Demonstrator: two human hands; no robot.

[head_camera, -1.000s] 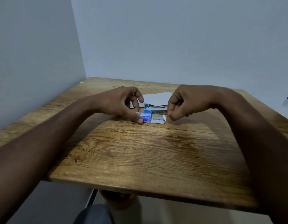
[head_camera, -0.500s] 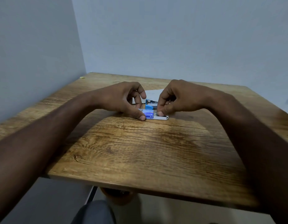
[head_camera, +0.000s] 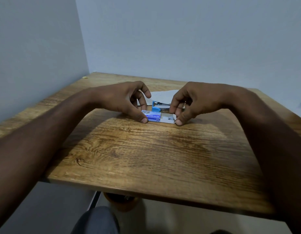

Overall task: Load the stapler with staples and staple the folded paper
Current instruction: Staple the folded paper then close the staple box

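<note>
A small blue and white staple box (head_camera: 154, 117) lies on the wooden table (head_camera: 146, 149), its inner tray (head_camera: 168, 119) slid partly out to the right. My left hand (head_camera: 124, 100) pinches the box's left end between thumb and fingers. My right hand (head_camera: 192, 102) pinches the tray's right end flap. Just behind the box lies a blue stapler (head_camera: 159, 107), its right part hidden by my right hand. White folded paper (head_camera: 161, 96) lies behind the stapler.
The table stands in a corner, with walls at the left and at the back. A small yellow scrap (head_camera: 85, 77) lies at the far left corner. My knee (head_camera: 97, 220) shows under the near edge.
My right hand moved in to the box's right end and took hold of the tray, which has slid out to the right. My left hand kept its grip on the box.
</note>
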